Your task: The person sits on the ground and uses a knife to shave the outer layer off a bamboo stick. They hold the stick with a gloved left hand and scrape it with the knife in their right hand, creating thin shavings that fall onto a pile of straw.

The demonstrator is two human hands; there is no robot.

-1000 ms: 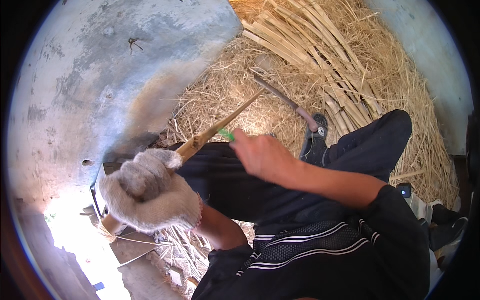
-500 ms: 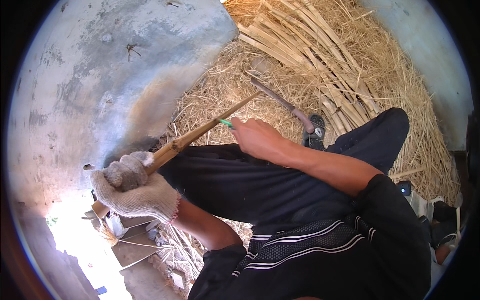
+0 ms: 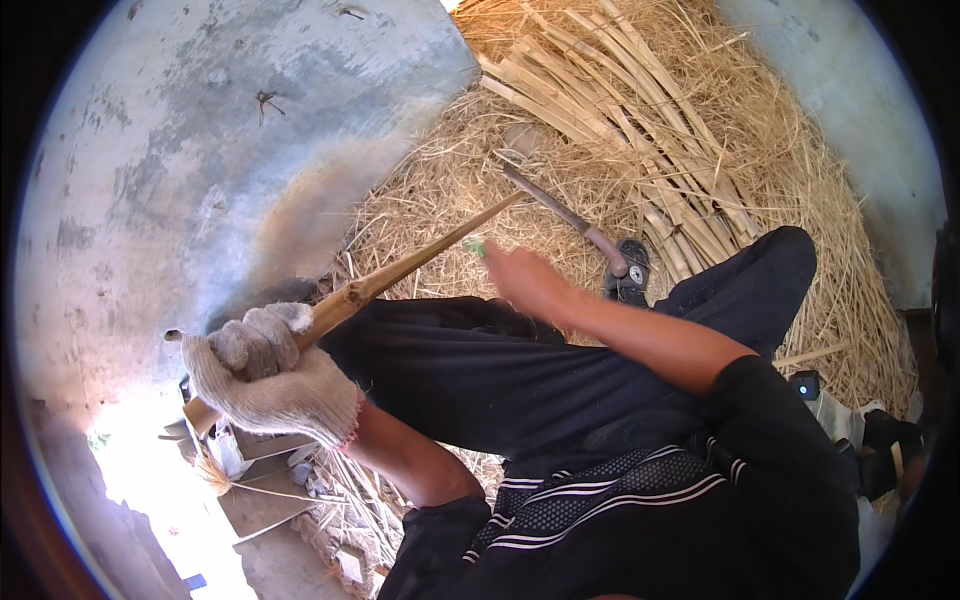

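Observation:
My left hand (image 3: 270, 375), in a grey knitted glove, is closed around a split bamboo strip (image 3: 405, 268). The strip slants up and away to the right over my dark-trousered leg, its thin far end above the straw. A knot shows on it just beyond the glove. My bare right hand (image 3: 528, 282) is smeared by motion, just right of the strip and apart from it. Its fingers are closed on a small green object (image 3: 476, 248), whose kind the blur hides.
Split bamboo strips (image 3: 640, 110) lie in a bundle on straw (image 3: 440, 170) ahead. A long-handled tool (image 3: 570, 212) rests against my dark shoe (image 3: 628, 285). A stained wall (image 3: 220, 160) rises at left. Right of me is a small black device (image 3: 804, 384).
My right hand has moved right and slightly down with the green object, off the bamboo strip it was against. My left hand keeps its hold, nearly still.

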